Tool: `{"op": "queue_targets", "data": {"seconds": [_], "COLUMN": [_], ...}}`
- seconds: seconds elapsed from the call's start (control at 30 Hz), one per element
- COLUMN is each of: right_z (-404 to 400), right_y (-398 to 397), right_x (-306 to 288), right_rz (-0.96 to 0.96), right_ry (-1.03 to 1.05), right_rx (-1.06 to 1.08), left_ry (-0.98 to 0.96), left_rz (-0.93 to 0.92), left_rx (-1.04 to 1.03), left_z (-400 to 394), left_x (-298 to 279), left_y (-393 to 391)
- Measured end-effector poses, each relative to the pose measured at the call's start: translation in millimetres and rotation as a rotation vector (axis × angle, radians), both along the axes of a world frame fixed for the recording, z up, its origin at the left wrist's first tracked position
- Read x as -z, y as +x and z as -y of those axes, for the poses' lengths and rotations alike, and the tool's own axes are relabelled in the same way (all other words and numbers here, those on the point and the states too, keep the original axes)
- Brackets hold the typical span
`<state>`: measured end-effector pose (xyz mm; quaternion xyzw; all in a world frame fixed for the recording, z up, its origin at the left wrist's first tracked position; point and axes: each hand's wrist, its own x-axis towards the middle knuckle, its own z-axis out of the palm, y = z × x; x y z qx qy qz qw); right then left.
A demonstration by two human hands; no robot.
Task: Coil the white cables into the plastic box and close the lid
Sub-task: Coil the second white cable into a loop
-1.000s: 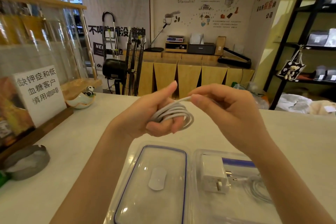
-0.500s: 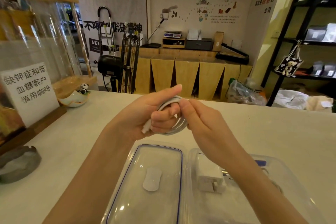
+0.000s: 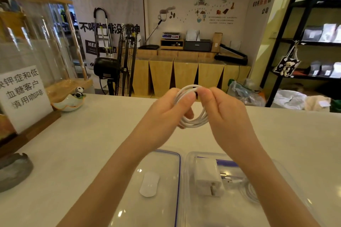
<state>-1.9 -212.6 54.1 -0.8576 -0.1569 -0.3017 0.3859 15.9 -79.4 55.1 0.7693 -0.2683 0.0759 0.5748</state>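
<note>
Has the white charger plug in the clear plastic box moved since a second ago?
No. The white charger plug sits in the same spot in the clear plastic box, beside the blue-edged lid; only the camera view shifted.

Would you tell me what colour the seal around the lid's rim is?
Blue; the seal on the clear lid shows in the head view.
</note>
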Motion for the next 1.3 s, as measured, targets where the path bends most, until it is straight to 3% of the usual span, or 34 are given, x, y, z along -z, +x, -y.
{"op": "queue_targets", "data": {"seconds": [0.13, 0.2, 0.3, 0.37, 0.5, 0.6, 0.73, 0.87, 1.1, 1.17, 1.3], "right_z": [2, 1, 9, 18, 24, 19, 14, 10, 16, 16, 10], "right_y": [2, -1, -4, -2, -5, -13, -11, -6, -1, -1, -4], "right_x": [-1, -3, -11, -16, -26, -23, -14, -9, -4, -3, -6], "right_rz": [-0.079, -0.079, -0.137, -0.185, -0.454, -0.519, -0.356, -0.208, 0.248, 0.213, 0.056], "right_ry": [0.191, 0.178, 0.043, 0.150, 0.599, 0.543, 0.336, 0.341, -0.081, 0.023, 0.372], "right_rx": [-0.043, -0.089, -0.012, 0.031, -0.362, -0.574, -0.446, -0.327, 0.039, 0.056, -0.135], "left_ry": [0.038, 0.018, 0.139, 0.252, 0.327, 0.296, 0.261, 0.193, -0.086, -0.137, -0.180], "left_rz": [0.144, 0.119, 0.094, 0.041, -0.026, -0.112, -0.197, -0.278, -0.300, -0.252, -0.178], "left_rx": [-0.053, -0.012, -0.056, -0.103, -0.149, -0.107, -0.042, -0.001, 0.037, 0.048, 0.082], "left_z": [4, 0, -7, -7, 4, 7, 6, 6, 4, 6, 7], "left_x": [6, 4, 3, 5, 13, 12, 9, 6, 0, 0, 0], "left_y": [0, 0, 4, 6, 4, 3, 2, 1, -3, -5, -7]}}
